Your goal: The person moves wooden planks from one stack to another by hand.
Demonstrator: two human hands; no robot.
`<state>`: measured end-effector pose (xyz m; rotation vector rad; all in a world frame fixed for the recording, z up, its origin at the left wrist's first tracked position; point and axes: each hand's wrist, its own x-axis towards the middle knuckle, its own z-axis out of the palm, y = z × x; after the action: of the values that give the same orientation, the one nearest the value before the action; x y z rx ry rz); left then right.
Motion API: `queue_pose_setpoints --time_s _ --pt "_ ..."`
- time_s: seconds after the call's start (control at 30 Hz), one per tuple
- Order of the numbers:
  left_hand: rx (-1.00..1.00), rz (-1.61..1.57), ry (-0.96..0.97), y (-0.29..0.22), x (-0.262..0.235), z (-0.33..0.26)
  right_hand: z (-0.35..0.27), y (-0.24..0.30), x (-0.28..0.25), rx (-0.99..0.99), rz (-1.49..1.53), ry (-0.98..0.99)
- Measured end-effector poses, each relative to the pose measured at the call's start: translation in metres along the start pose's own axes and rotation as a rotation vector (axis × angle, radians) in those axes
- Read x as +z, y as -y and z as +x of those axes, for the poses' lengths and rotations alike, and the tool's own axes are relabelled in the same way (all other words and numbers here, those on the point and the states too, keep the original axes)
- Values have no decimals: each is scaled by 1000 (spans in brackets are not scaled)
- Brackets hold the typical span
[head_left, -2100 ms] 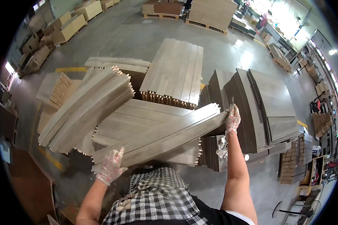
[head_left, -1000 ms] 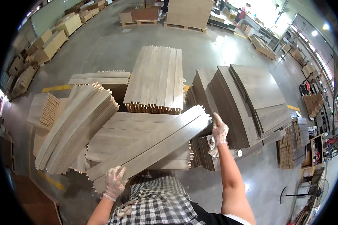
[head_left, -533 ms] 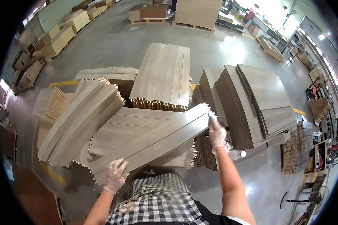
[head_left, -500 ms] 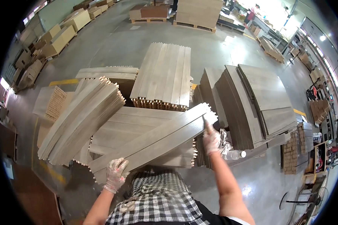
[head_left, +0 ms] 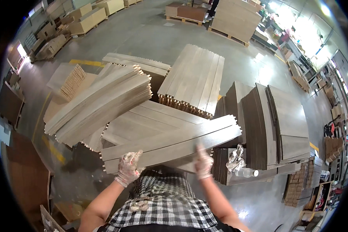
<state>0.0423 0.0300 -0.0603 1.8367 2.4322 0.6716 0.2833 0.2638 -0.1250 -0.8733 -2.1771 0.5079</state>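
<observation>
A pair of grey wood-grain boards (head_left: 174,144) with dowel-like pegs at the ends lies slantwise before me, side by side with a dark seam between. My left hand (head_left: 129,166), in a thin clear glove, grips their near edge toward the left end, thumb on top. At the near edge right of the middle is my gloved right hand (head_left: 203,161). Its fingers are blurred by motion, and whether they grip the edge is unclear. Beneath the pair lies a stack of similar wide boards (head_left: 123,127).
Curved stacks of pegged boards (head_left: 100,102) stand at left, with another tall stack (head_left: 193,77) behind. Dark-edged panels (head_left: 288,112) lean at right, near a clear bottle (head_left: 246,173) and crumpled plastic (head_left: 235,159). Farther off are loaded pallets (head_left: 233,21) and people at a bench.
My right hand has left the boards' right end and slid along to the near edge, closer to my body. The view has turned left, and the boards lie at a flatter slant.
</observation>
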Motion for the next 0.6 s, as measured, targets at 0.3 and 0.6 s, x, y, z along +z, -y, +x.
queue_pose_setpoints --time_s 0.3,0.6 --pt "-14 12 -32 7 9 -10 11 15 -4 358 -35 42" --pt "-22 -199 -280 27 -32 -44 -32 116 52 -18 109 157"
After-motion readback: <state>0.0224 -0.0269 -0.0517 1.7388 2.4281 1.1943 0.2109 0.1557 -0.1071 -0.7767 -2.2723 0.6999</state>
